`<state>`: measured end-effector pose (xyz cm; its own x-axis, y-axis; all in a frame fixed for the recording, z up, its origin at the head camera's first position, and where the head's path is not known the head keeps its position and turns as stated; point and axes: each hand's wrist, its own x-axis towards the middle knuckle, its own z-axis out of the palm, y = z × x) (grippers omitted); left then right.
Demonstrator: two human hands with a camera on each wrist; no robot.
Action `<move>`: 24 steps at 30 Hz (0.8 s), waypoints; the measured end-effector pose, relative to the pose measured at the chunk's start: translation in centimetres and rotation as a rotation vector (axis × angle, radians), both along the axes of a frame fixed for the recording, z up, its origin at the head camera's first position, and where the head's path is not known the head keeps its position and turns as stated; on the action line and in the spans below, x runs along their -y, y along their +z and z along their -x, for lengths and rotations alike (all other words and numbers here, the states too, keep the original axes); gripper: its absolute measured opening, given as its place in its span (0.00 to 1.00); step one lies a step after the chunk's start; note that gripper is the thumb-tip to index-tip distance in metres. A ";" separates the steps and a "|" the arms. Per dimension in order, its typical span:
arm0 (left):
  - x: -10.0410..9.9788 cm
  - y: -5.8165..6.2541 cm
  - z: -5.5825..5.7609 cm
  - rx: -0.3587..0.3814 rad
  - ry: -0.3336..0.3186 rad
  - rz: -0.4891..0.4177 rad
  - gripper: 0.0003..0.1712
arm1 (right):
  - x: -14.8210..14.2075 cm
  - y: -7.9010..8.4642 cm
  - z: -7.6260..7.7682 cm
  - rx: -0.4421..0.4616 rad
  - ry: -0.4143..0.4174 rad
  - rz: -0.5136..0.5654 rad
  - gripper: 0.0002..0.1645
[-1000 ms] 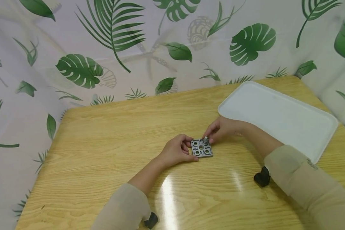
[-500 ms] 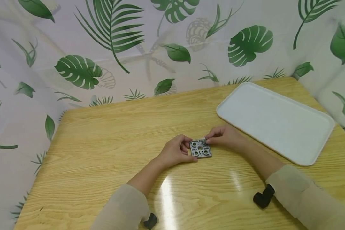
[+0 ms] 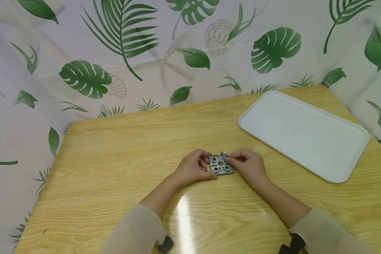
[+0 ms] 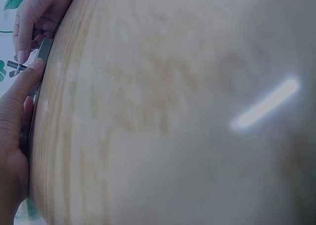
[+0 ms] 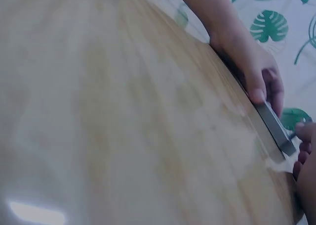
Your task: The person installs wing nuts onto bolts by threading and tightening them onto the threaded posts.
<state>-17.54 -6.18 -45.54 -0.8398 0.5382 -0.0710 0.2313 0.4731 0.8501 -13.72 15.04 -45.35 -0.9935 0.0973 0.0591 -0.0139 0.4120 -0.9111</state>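
A square grey metal plate (image 3: pixel 220 164) with several round holes lies on the wooden table. My left hand (image 3: pixel 193 165) holds it from the left, thumb along the near edge and fingers at the far left corner. On the plate's far right corner, a small silver wing nut (image 3: pixel 224 154) sits on a short stud; its wings and the stud's end show in the left wrist view (image 4: pixel 18 67). Thumb and index finger of my right hand (image 3: pixel 249 165) pinch it from the right. In the right wrist view the plate (image 5: pixel 275 128) appears edge-on between both hands.
A white rectangular tray (image 3: pixel 304 134) lies at the table's right rear. The wooden table (image 3: pixel 130 141) meets a leaf-patterned cloth (image 3: pixel 165 70) at its back. Black wrist devices (image 3: pixel 165 244) stick out from both sleeves.
My right hand has swung nearer to me, from behind the stud to the plate's right side, its fingers now pinching the wing nut. The left hand and plate stay nearly still.
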 end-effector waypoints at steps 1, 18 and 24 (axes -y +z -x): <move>0.0 0.0 0.0 -0.003 -0.001 0.001 0.38 | 0.3 0.0 -0.2 -0.011 -0.019 0.002 0.11; -0.1 0.4 0.0 -0.003 0.001 0.001 0.37 | -0.4 1.1 0.6 0.049 0.036 -0.050 0.08; -0.1 0.2 -0.1 0.012 0.008 -0.004 0.38 | -3.2 1.9 3.7 0.337 0.385 0.069 0.23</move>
